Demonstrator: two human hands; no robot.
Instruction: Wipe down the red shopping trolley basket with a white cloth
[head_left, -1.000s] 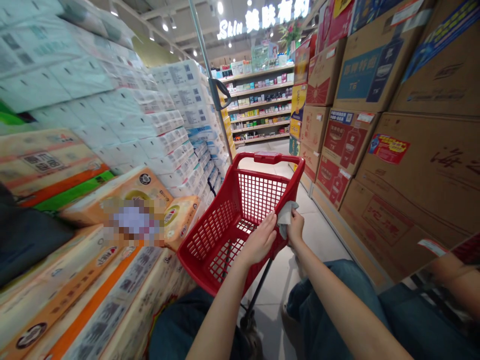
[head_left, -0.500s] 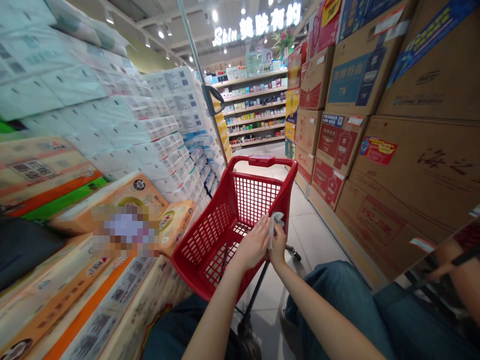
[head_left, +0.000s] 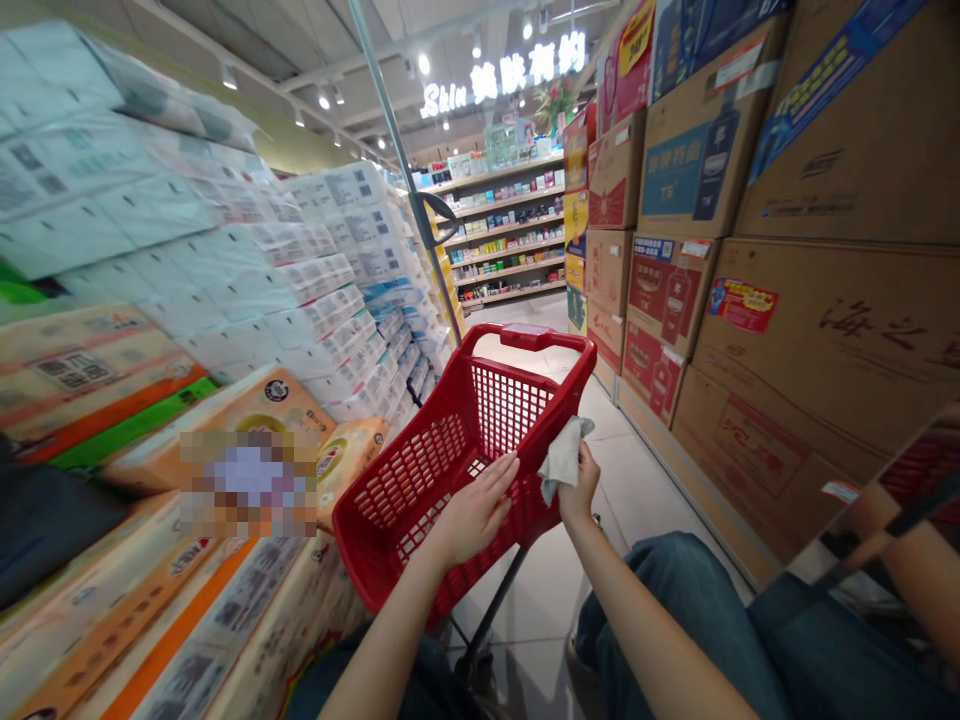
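A red plastic shopping cart (head_left: 442, 440) with a perforated basket stands in front of me, slightly tilted in view. My left hand (head_left: 472, 510) lies with straight fingers along the near right rim of the basket and holds nothing. Beside that same rim, farther right, my right hand (head_left: 581, 490) grips a pale grey cloth (head_left: 564, 455). The cloth hangs against the outer side of the cart, partly spread. My right fingers are partly hidden behind it.
Stacked packs of tissue paper (head_left: 150, 220) rise on the left, with orange packs (head_left: 255, 400) lower down. Cardboard cartons (head_left: 825, 330) form a wall on the right. Stocked shelves (head_left: 510, 220) stand at the back. A metal pole (head_left: 390, 110) rises behind the cart.
My hands have parted: the left moved left and down along the rim. My right hand shifted right with the cloth, which now shows more spread out.
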